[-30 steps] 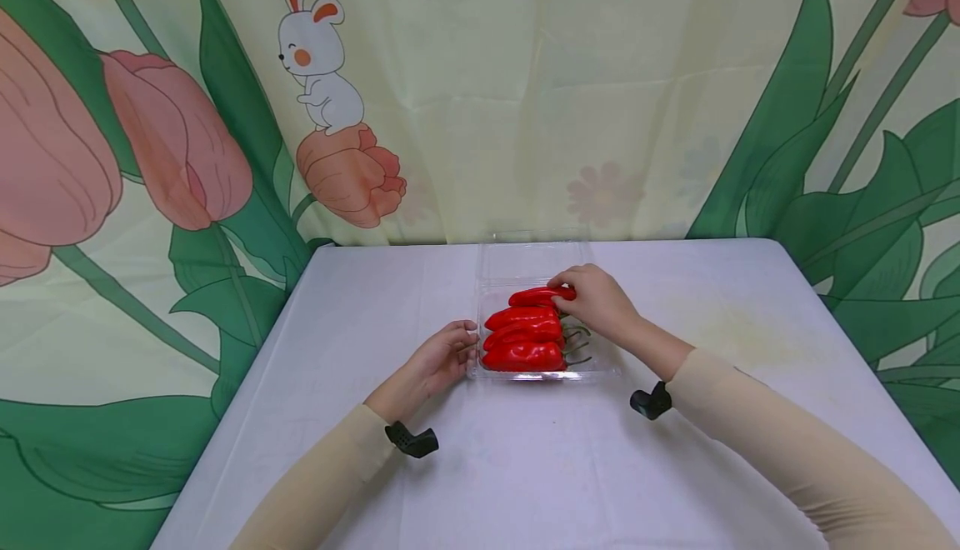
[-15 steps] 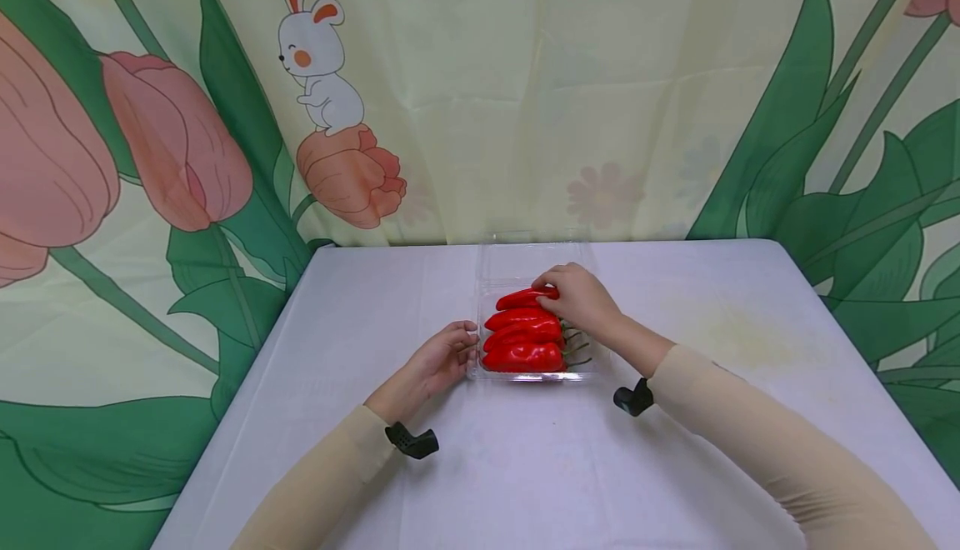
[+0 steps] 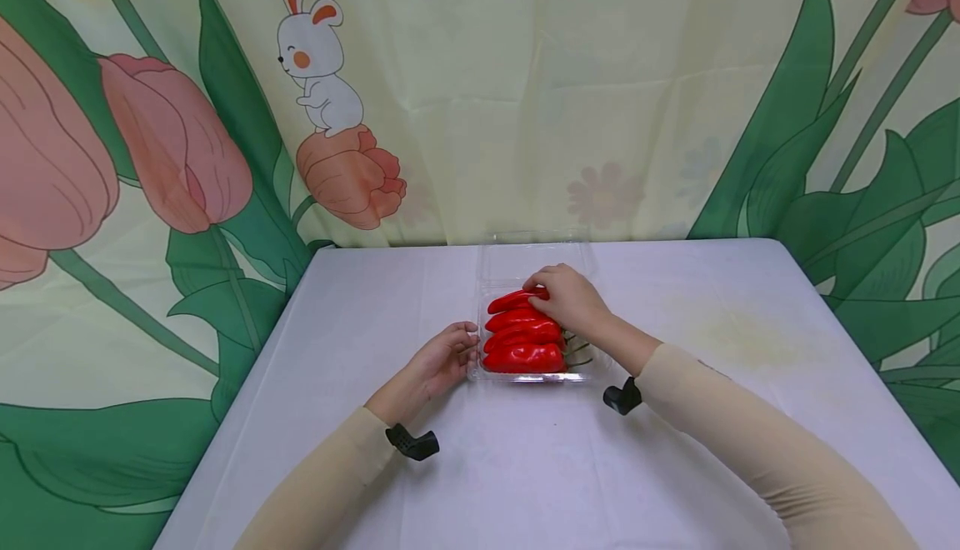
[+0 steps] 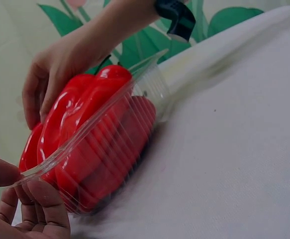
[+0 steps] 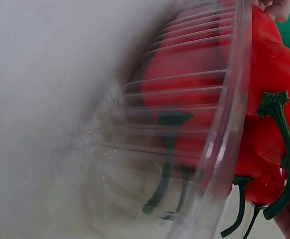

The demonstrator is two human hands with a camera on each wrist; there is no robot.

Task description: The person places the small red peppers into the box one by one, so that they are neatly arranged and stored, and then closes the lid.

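Observation:
Several red peppers (image 3: pixel 525 357) with green stems (image 5: pixel 276 144) lie side by side in a clear plastic container (image 3: pixel 525 377). On its left side, my left hand (image 3: pixel 442 358) pinches the rim, thumb above and fingers below, as the left wrist view shows. My right hand (image 3: pixel 573 300) reaches over the container and grips the farthest red pepper (image 3: pixel 510 300) from its right end. That pepper slants slightly, its tip toward the left wall. In the right wrist view only small parts of the hands show, and the peppers hide most of the gripped one.
The container's clear lid (image 3: pixel 534 258) lies folded back on the far side, near the table's rear edge. A white cloth covers the table (image 3: pixel 675 467). Behind it hangs a printed curtain (image 3: pixel 480 100) with tulips and a rabbit.
My right hand has moved left with the red pepper, whose tip now comes near the container's left wall. My left hand has stayed at the rim.

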